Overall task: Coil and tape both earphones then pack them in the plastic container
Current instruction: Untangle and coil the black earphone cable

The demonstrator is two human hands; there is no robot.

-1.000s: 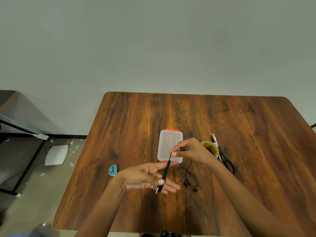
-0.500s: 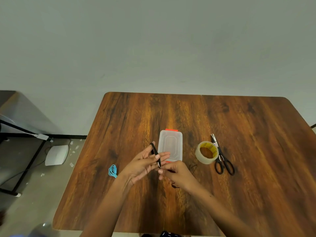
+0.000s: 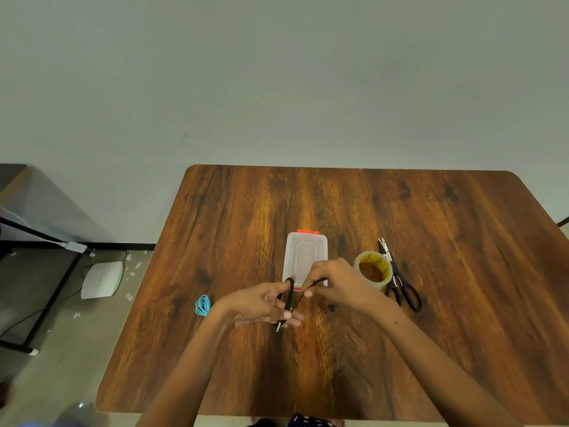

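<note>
- Black cord is what I'm watching: the black earphone sits wound around the fingers of the left hand, above the wooden desk.
- Left hand's grip: fingers stretched out fairly straight toward the right, the cord looped over them, and a metal plug tip poking out below the fingers.
- Right hand comes in from the right, thumb and forefinger pinched on a strand of the same black earphone, which runs taut down and left to the loop on the left hand.
- Both hands are close together, just in front of the near end of the plastic container.
- I see that container lying flat on the desk with its clear lid on and a red clasp at its far end; its near end is partly hidden by the hands.
- Over on the left side of the desk, well apart from the hands, the blue earphone lies in a small bundle.
- To the right of the container stands a tape roll, clear tape on a yellow-printed core, just beside the right hand's wrist.
- Black-handled scissors lie just right of the tape roll, blades pointing away from me, handles toward me.
- Down off the desk to the left, a white flat device rests on the floor beside a black metal frame.
</note>
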